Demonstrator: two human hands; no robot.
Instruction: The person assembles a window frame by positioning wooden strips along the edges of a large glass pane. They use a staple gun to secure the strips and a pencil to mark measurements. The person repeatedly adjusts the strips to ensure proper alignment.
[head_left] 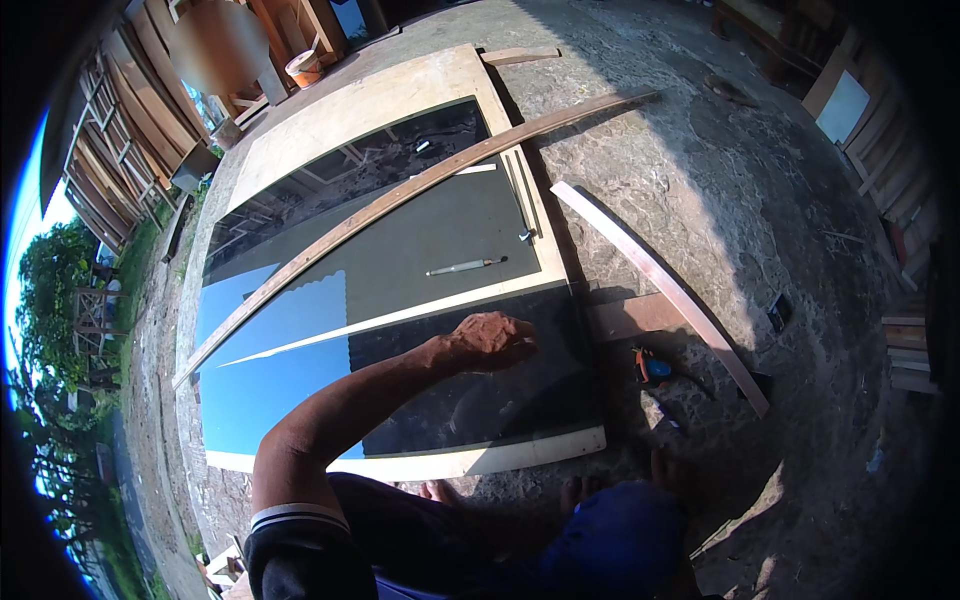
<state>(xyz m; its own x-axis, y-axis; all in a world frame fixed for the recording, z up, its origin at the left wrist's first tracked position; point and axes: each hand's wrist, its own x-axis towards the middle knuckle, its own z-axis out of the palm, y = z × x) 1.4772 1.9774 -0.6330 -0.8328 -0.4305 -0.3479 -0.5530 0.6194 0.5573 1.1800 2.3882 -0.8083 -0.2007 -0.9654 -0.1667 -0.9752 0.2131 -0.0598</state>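
Note:
My left hand (490,342) reaches in over a dark glass pane (470,410), its fingers curled closed. Whatever they may hold is hidden from this angle. Pale wooden strips frame the pane, and its left part mirrors blue sky. Just beyond the hand, a slim glass cutter (465,268) with a clear handle lies on the dark middle panel (430,235). A long wooden batten (400,190) crosses the panels diagonally. My right hand cannot be made out in the picture.
Right of the panel, a pinkish wooden strip (660,280) lies on the rough concrete. Near my feet are orange-and-blue pliers (652,366). A small black object (778,313) lies farther right. At the back stand an orange-and-white bucket (304,69) and a person (220,50). Boards lean at the left.

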